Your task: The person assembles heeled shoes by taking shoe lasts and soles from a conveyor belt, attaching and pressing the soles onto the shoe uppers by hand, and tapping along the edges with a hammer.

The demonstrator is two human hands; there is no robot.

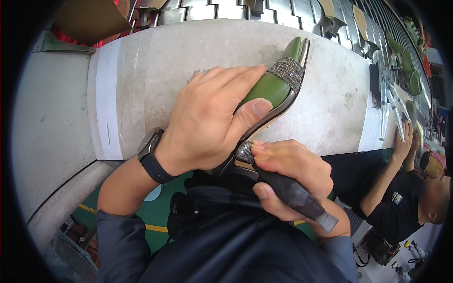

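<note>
A shoe on a green last [269, 92] rests on the pale bench, its toe pointing away and to the right. A glittering stone-set strap [288, 71] crosses its forefoot, and a dark shiny sole edge runs along its right side. My left hand [207, 113] grips the shoe's middle, thumb on the near side and fingers over the top. Near the heel end, my right hand [299, 167] is closed round a dark, wrapped tool [290, 192] with a flat greyish end [326, 220]. A grey, crumpled-looking piece [244, 152] lies at my right fingertips; its kind is unclear.
Beyond the bench [212, 47] runs a slatted metal conveyor [198, 14] carrying shoe parts [334, 24]. Several syringes [395, 111] lie at the bench's right end. A co-worker [396, 198] in black works at the right, and green shoes [405, 63] stand beyond.
</note>
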